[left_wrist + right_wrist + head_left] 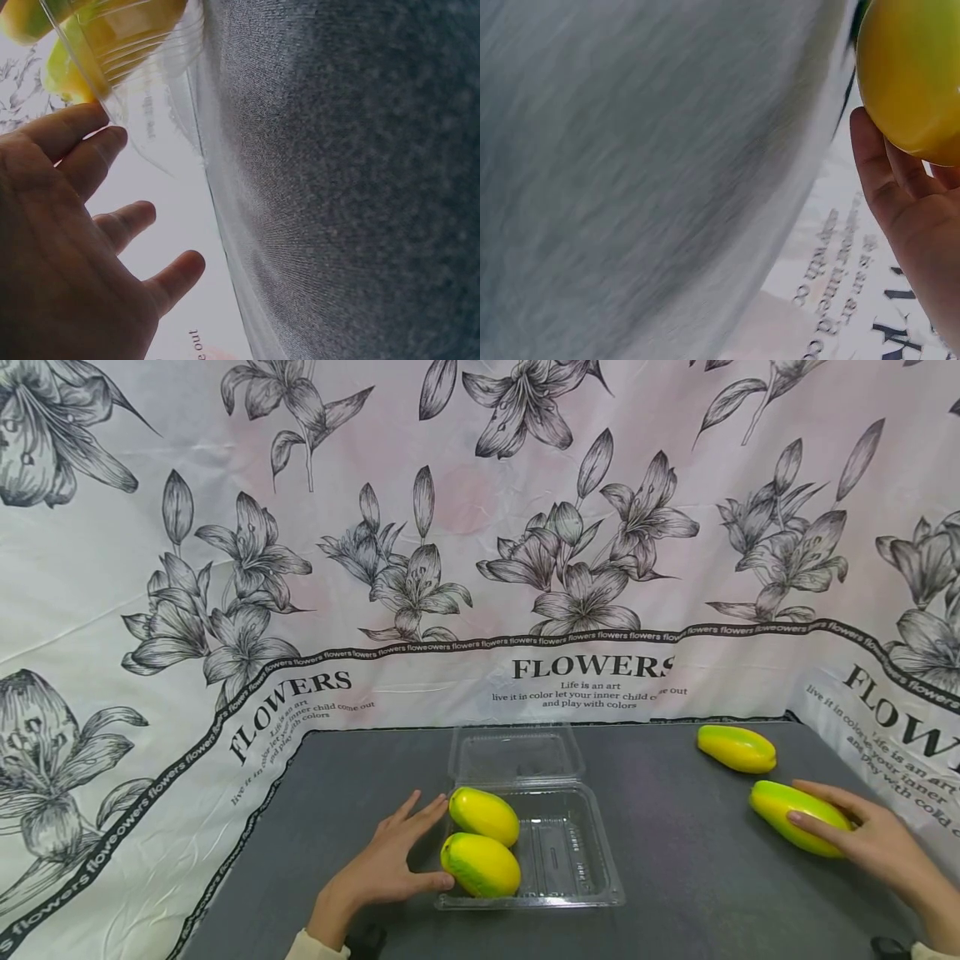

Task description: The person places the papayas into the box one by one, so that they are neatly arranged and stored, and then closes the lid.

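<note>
My right hand (877, 835) grips a yellow-green mango (798, 817) at the right of the table, thumb on the near side and fingers over the far side. The right wrist view shows the same mango (915, 82) large, with fingers behind and below it. On the left, my left hand (390, 856) is spread beside a clear plastic clamshell box (611, 868), fingertips right at its left wall. Two mangoes, a rear one (486, 817) and a front one (483, 867), lie in the box's left half. In the left wrist view the fingers (94, 157) are apart and hold nothing.
Another mango (737, 749) lies farther back on the right of the dark grey table (675, 877). The box's lid (516, 756) is folded back toward the rear edge. A floral printed curtain (420, 685) encloses the back and sides.
</note>
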A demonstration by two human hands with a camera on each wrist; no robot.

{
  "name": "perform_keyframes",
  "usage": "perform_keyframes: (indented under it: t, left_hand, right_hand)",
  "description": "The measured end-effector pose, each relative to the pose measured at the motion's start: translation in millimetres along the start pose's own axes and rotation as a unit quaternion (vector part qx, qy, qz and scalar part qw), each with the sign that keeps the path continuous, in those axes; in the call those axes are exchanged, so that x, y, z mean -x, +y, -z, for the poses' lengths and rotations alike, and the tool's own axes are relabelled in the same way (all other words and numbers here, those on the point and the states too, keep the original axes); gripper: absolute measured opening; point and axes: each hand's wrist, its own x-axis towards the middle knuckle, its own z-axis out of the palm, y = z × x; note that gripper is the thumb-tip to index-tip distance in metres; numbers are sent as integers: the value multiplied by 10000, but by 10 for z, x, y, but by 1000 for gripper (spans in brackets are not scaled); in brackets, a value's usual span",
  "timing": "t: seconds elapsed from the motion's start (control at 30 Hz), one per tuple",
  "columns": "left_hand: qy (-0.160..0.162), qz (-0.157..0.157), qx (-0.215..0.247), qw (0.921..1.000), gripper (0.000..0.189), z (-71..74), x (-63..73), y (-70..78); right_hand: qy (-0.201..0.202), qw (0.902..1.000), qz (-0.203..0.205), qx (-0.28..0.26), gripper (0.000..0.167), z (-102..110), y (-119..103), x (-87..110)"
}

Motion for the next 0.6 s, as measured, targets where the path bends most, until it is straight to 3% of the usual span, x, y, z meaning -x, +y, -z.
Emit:
perform_keyframes:
  t: [0.6]
  left_hand:
    - [-10, 4, 40, 10000, 98, -5, -8, 2]
  right_hand:
    - [123, 9927, 1137, -388, 62, -88, -584, -39]
